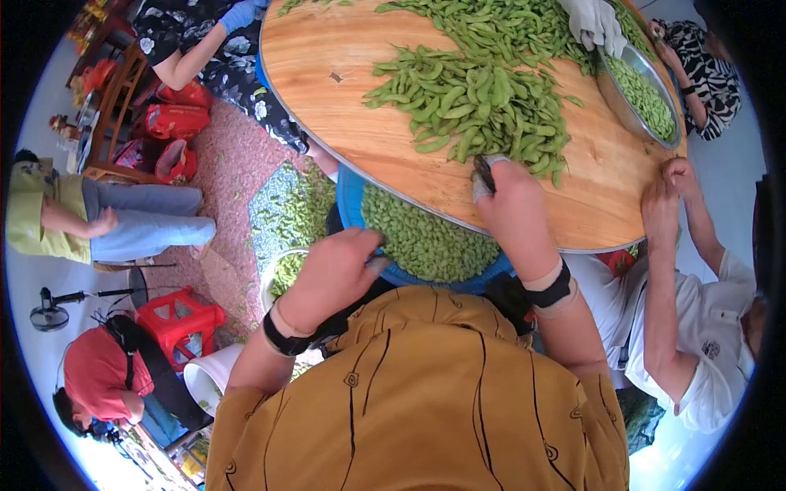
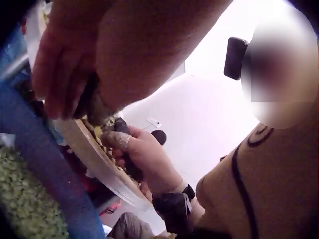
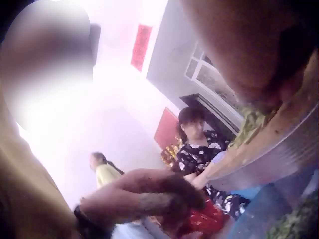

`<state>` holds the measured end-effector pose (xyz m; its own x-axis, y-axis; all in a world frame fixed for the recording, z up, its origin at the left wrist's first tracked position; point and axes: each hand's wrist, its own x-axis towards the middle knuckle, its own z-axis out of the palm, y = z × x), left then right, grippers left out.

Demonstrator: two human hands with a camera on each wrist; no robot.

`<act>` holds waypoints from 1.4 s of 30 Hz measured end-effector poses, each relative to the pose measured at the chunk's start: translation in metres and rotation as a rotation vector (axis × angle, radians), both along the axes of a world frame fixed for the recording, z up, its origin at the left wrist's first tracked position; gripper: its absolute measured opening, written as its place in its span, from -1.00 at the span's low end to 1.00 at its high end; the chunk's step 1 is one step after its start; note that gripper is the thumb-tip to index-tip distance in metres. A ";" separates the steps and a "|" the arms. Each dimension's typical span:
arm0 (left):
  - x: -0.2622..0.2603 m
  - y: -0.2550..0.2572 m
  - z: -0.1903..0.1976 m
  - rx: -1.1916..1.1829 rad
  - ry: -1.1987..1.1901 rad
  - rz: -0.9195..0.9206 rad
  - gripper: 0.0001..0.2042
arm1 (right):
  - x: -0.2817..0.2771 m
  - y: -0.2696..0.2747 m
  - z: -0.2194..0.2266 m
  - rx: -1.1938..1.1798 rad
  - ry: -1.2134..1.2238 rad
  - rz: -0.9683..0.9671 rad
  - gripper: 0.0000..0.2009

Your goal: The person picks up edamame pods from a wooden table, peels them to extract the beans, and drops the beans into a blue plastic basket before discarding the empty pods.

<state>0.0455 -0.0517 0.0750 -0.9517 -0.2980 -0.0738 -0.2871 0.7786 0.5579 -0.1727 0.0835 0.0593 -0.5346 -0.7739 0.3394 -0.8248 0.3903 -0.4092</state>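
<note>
A heap of green bean pods (image 1: 483,106) lies on a round wooden tabletop (image 1: 327,74) in the head view. My right hand (image 1: 517,200) is at the near edge of the heap, its thumb and index finger wearing grey and dark coverings; I cannot tell whether a pod is between them. Over the near-left rim of a blue basin (image 1: 350,196), my left hand (image 1: 332,266) hangs with thumb and index fingertips apart and nothing visible between them. Shelled green beans (image 1: 430,237) fill the basin, below the table edge. The left wrist view shows my right thumb wrapped (image 2: 118,140).
A metal bowl (image 1: 643,94) of shelled beans stands at the table's right, with a grey-gloved hand (image 1: 596,29) beside it. Another person's hands (image 1: 665,192) are at the right edge. Green beans or pods cover a floor sheet (image 1: 286,204); a red stool (image 1: 180,319) stands left.
</note>
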 end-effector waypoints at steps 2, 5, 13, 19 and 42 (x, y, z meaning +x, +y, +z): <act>-0.021 0.008 0.005 0.022 0.131 0.019 -0.79 | 0.003 0.008 0.009 -0.034 -0.173 0.020 -0.79; -0.057 0.020 0.009 0.160 0.352 -0.004 -0.80 | 0.005 0.031 0.016 -0.013 -0.554 0.045 -0.79; -0.084 0.019 0.003 0.380 0.370 -0.296 -0.83 | 0.006 0.059 0.032 -0.078 -1.300 0.089 -0.89; -0.074 0.024 -0.006 0.650 0.216 0.065 -0.89 | 0.019 0.054 0.028 -0.184 -1.393 0.134 -0.77; -0.057 0.024 -0.033 2.153 -0.002 0.182 -0.86 | 0.024 0.049 -0.003 -0.243 -0.248 0.478 -0.65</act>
